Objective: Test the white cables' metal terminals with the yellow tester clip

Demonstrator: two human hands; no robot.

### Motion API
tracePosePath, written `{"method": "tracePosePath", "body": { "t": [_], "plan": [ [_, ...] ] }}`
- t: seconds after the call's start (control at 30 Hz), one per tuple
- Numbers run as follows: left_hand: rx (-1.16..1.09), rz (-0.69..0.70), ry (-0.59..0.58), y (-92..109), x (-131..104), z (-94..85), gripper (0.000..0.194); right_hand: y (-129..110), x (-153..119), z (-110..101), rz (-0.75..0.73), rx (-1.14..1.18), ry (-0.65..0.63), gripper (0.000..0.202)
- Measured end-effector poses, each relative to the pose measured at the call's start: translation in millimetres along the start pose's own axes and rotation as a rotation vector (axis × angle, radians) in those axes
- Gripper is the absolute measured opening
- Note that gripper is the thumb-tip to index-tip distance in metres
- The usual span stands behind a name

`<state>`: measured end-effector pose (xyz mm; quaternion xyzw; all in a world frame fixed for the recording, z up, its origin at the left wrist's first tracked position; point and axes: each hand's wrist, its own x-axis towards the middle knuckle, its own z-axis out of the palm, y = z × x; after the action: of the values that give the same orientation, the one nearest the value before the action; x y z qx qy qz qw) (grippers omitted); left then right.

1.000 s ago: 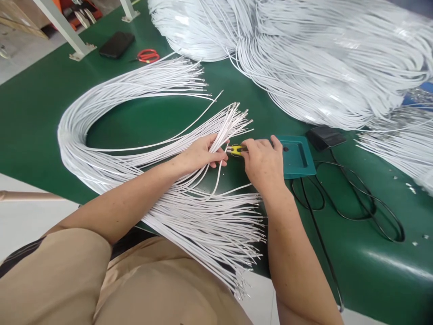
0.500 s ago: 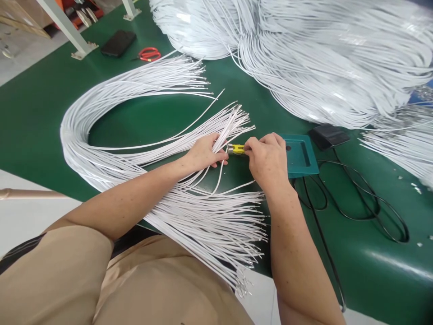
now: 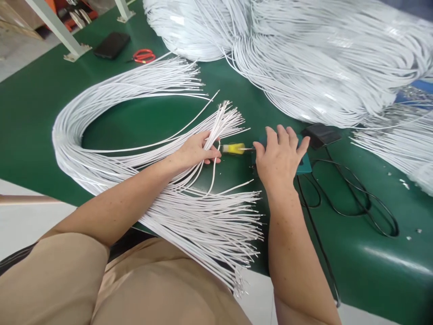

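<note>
Head view: left hand (image 3: 198, 150) grips white wires (image 3: 220, 123); right hand (image 3: 279, 155) spread wide beside yellow tool (image 3: 234, 148) (blurred).

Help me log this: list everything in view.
wires: uncountable, white, near and far
piece: one, yellow, centre
tray: one, teal, centre
block: one, black, beside tray
cord: uncounted, black, right
scraps: several, white, right
scissors: one, red, upper left
slab: one, black, beside scissors
frame legs: two, pale, top left
carton: one, brown, top left
blue item: one, right edge
table: one, green, beneath
clothing: beige, bottom
left hand: one, on wires
right hand: one, over tray
</note>
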<state>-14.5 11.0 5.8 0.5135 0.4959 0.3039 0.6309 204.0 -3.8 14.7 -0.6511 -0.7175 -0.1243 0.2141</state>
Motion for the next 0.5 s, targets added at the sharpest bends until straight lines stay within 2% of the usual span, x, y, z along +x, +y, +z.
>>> {"method": "tracePosePath", "body": {
  "t": [0.1,0.2,0.27,0.3,0.37,0.43,0.47,0.5],
  "plan": [
    [-0.073,0.023,-0.031,0.6,-2.0,-3.6,0.045,-17.1,-0.9,-13.8,-0.151,0.281,-0.049,0.031],
    [-0.156,0.046,-0.057,0.6,-2.4,-5.6,0.033,-47.4,-8.2,-29.4,-0.467,0.574,-0.313,0.022],
    [-0.191,0.042,-0.067,1.2,-2.2,-6.4,0.032,-65.9,-14.8,-36.4,-0.569,0.525,-0.475,0.018],
    [-0.201,0.035,-0.057,1.6,-2.0,-6.9,0.033,-72.4,-17.6,-38.6,-0.56,0.466,-0.568,0.017],
    [-0.195,0.022,-0.024,2.2,-1.8,-7.6,0.038,-77.8,-20.4,-40.3,-0.451,0.405,-0.778,0.021],
    [-0.166,0.023,0.011,2.4,-2.2,-8.0,0.042,-73.9,-18.5,-39.0,-0.299,0.522,-0.943,0.027],
    [-0.141,0.034,0.018,2.6,-2.7,-7.9,0.043,-69.6,-16.0,-37.3,-0.213,0.626,-0.954,0.03],
    [-0.112,0.058,0.02,2.8,-3.5,-7.6,0.044,-64.7,-12.8,-35.1,-0.11,0.733,-0.905,0.03]
  ]
}}
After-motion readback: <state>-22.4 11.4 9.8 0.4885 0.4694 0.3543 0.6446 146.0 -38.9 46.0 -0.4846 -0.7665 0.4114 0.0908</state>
